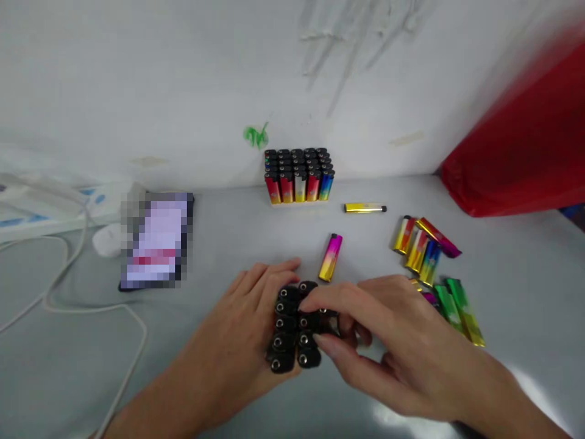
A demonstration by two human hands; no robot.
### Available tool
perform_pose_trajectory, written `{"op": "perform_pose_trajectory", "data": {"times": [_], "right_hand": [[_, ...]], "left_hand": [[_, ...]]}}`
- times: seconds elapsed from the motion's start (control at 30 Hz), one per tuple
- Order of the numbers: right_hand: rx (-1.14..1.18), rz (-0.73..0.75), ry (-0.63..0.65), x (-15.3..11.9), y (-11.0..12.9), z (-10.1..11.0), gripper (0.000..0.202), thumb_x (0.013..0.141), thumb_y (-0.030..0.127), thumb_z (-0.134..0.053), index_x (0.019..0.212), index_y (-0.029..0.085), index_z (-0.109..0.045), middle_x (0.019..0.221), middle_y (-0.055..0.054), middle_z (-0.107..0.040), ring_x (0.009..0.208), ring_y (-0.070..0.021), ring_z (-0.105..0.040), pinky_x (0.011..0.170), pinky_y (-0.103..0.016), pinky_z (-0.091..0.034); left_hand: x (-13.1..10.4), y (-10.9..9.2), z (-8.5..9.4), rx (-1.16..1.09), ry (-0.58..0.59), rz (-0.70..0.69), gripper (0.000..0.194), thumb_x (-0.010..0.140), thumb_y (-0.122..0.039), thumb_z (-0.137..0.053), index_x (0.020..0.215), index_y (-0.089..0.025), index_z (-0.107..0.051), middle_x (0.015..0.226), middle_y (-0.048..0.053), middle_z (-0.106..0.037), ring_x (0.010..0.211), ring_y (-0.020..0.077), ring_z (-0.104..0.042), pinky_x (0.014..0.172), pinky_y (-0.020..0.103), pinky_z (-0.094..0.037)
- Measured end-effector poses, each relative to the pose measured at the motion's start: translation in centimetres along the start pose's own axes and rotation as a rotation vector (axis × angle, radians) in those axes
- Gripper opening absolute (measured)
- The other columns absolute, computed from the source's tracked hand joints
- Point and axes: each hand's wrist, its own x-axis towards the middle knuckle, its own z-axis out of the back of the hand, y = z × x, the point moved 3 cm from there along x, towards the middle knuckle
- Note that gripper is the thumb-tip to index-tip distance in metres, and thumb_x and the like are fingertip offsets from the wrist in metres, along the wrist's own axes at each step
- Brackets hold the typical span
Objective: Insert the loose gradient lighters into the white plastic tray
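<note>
Several lighters (pixel 286 324) with black tops stand upright in two rows, bunched together. My left hand (pixel 240 329) is closed along their left side, its fingers reaching behind the bunch. From the right, my right hand (pixel 388 335) pinches a lighter (pixel 309 321) in the right row, index finger and thumb at its black top. Another black top (pixel 328 311) shows under the right index finger; its body is mostly hidden. The lower parts of the bunch are hidden from above. A pink and yellow lighter (pixel 330 258) lies just beyond my hands.
A block of upright lighters (pixel 300 186) stands by the wall. A yellow lighter (pixel 364 208) lies to its right. Several colourful lighters (pixel 417 250) and green ones (pixel 464 311) lie farther right, near a red object (pixel 516 146). At left are a phone (pixel 155 241), cables (pixel 132 360) and a power strip (pixel 41 210).
</note>
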Motion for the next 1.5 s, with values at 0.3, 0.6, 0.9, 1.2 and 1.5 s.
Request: {"op": "perform_pose_trajectory", "data": {"times": [0.3,0.6,0.9,1.2,1.5], "right_hand": [[0.005,-0.006,-0.001,0.0,-0.1,0.0,0.027,0.108,0.026,-0.064,0.135,0.026,-0.062,0.085,0.008,-0.072,0.070,-0.0126,-0.071,0.070,-0.032,-0.050],[0.004,-0.008,0.002,0.0,0.0,0.0,0.026,0.109,0.027,-0.063,0.135,0.025,-0.063,0.086,0.007,-0.075,0.071,-0.0141,-0.073,0.070,-0.032,-0.051],[0.006,-0.010,0.007,0.1,-0.1,0.0,0.024,0.107,0.026,-0.063,0.132,0.024,-0.064,0.084,0.006,-0.074,0.068,-0.0137,-0.071,0.069,-0.032,-0.050],[-0.035,-0.018,0.027,0.0,0.3,0.1,0.025,0.108,0.026,-0.062,0.133,0.025,-0.062,0.089,0.006,-0.077,0.072,-0.0150,-0.074,0.068,-0.033,-0.050],[-0.151,-0.001,-0.039,0.5,1.0,0.1,0.019,0.111,0.024,-0.054,0.119,0.022,-0.072,0.081,0.002,-0.079,0.066,-0.0190,-0.075,0.063,-0.037,-0.055]], "left_hand": [[0.0,0.0,0.0,-0.001,0.000,-0.003,0.074,0.087,-0.036,-0.095,0.142,-0.025,-0.047,0.142,0.013,-0.071,0.135,0.0380,-0.065,0.111,0.058,-0.056],[0.0,0.1,-0.2,-0.001,0.005,0.005,0.071,0.090,-0.036,-0.093,0.143,-0.026,-0.047,0.143,0.013,-0.070,0.137,0.0382,-0.064,0.112,0.058,-0.055],[0.1,-0.1,-0.1,-0.009,0.008,0.006,0.069,0.091,-0.036,-0.092,0.142,-0.026,-0.047,0.142,0.013,-0.070,0.136,0.0387,-0.065,0.112,0.059,-0.056],[-0.2,0.0,-0.3,-0.004,0.018,0.009,0.072,0.091,-0.035,-0.093,0.144,-0.022,-0.046,0.146,0.017,-0.067,0.138,0.0401,-0.062,0.115,0.061,-0.055],[-0.3,-0.2,-0.1,0.011,0.041,0.023,0.062,0.097,-0.035,-0.084,0.144,-0.021,-0.046,0.146,0.018,-0.068,0.135,0.0394,-0.063,0.112,0.059,-0.058]]}}
